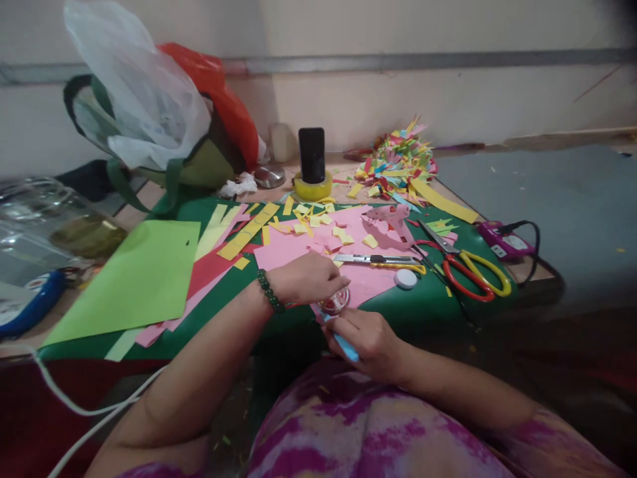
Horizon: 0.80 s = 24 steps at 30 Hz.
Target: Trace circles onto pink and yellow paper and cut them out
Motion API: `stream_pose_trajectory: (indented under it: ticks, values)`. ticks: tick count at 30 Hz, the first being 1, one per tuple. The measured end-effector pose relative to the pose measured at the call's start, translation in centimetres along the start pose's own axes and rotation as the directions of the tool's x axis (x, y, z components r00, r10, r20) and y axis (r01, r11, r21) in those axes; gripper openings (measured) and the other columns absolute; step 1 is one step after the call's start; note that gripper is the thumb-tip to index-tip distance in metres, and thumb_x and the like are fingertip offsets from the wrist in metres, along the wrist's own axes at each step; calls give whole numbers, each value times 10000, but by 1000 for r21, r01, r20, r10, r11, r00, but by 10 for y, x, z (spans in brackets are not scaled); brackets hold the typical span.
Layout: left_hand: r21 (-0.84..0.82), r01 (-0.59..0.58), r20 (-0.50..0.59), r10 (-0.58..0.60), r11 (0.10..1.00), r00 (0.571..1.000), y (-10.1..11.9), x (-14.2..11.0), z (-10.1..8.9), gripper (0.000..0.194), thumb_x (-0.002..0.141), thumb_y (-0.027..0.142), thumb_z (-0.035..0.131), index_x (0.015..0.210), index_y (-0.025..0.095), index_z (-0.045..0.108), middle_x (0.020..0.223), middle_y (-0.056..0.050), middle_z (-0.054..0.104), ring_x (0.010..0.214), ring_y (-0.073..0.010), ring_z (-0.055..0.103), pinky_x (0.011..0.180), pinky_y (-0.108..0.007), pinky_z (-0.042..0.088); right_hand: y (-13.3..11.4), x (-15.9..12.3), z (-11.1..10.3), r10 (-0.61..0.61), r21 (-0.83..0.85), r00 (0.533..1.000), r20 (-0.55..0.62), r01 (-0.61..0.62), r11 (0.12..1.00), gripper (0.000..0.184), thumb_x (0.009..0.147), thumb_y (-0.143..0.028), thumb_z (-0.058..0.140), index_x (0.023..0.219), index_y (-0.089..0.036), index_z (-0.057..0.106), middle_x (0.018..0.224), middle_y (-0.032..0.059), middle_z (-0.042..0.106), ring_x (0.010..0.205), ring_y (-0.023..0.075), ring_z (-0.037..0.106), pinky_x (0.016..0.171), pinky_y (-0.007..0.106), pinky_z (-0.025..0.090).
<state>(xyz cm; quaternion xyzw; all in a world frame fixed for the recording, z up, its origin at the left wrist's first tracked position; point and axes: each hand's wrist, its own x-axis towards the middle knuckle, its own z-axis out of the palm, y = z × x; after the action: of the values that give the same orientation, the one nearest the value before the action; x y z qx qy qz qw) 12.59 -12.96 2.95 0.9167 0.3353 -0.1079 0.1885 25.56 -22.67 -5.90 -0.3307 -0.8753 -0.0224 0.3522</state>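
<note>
At the table's near edge my left hand (316, 275), with a dark green bead bracelet on its wrist, has its fingers closed at a small round red-and-clear item (336, 302). What that item is I cannot make out. Just below it, my right hand (368, 338) is closed around a narrow light blue object (346, 346), perhaps a paper strip; the fingers hide part of it. Pink paper (368, 279) lies beyond both hands. On it rest a box cutter (375, 259) with its blade out and a white round cap (405, 279).
Large scissors (468, 265), a pink glue gun (391, 222) and a purple power socket (507, 242) lie to the right. Green paper (134, 272) covers the left side. Behind are a phone (312, 156) standing in a tape roll (312, 188), a paper-strip heap (398, 159) and a bag (199, 162).
</note>
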Motion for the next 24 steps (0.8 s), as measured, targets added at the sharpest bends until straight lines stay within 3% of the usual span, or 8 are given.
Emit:
stream_pose_trajectory:
  ticks: [4, 7, 10, 14, 19, 22, 24]
  values:
    - [-4, -14, -7, 14, 1000, 1000, 0, -1, 1, 426, 927, 297, 377, 735, 126, 716, 695, -73, 696, 584, -143, 532, 560, -259, 337, 15, -10, -17, 264, 318, 964, 17, -255, 913, 180, 908, -189, 529, 763, -159, 632, 594, -8, 631, 473, 86, 517, 471, 198, 398]
    - [4, -25, -14, 25, 1000, 1000, 0, -1, 2, 430, 929, 301, 369, 720, 128, 703, 677, -66, 681, 572, -140, 519, 548, -263, 320, 33, -12, -24, 485, 388, 872, 69, -471, 792, 173, 846, -225, 597, 687, -171, 637, 531, -32, 609, 426, 71, 471, 417, 177, 362]
    - [12, -26, -31, 27, 1000, 999, 0, -2, 3, 446, 934, 317, 362, 695, 136, 691, 669, -65, 674, 571, -140, 518, 543, -269, 305, 49, -9, -33, 611, 382, 790, 53, -581, 719, 193, 796, -261, 636, 624, -173, 641, 521, -22, 618, 444, 89, 499, 424, 189, 376]
    - [1, -35, -47, 35, 999, 998, 0, -4, 5, 458, 951, 331, 353, 671, 150, 667, 649, -53, 665, 566, -138, 526, 543, -267, 305, 52, -2, -43, 679, 449, 734, -21, -600, 663, 214, 793, -304, 656, 623, -174, 649, 513, -23, 605, 441, 93, 499, 417, 195, 381]
    - [13, -60, -89, 61, 998, 994, -3, -7, 10, 441, 950, 334, 355, 679, 164, 659, 677, -45, 681, 591, -145, 555, 554, -263, 331, 40, 1, -46, 638, 504, 770, 10, -555, 662, 217, 825, -344, 647, 687, -175, 653, 525, -21, 615, 430, 96, 532, 398, 192, 410]
    - [-5, -43, -116, 42, 999, 992, -7, -9, 16, 433, 965, 355, 332, 767, 164, 665, 777, -60, 711, 669, -162, 589, 599, -265, 364, 41, -3, -48, 669, 559, 734, -122, -506, 657, 211, 908, -362, 564, 926, -176, 664, 576, -24, 646, 405, 94, 550, 399, 200, 450]
    - [-41, -16, -135, 10, 999, 991, -10, -11, 20, 427, 972, 369, 319, 795, 164, 649, 812, -66, 710, 701, -168, 592, 627, -268, 379, 48, -7, -47, 642, 514, 739, -202, -478, 712, 194, 937, -337, 532, 987, -189, 647, 675, -2, 687, 471, 109, 607, 471, 224, 510]
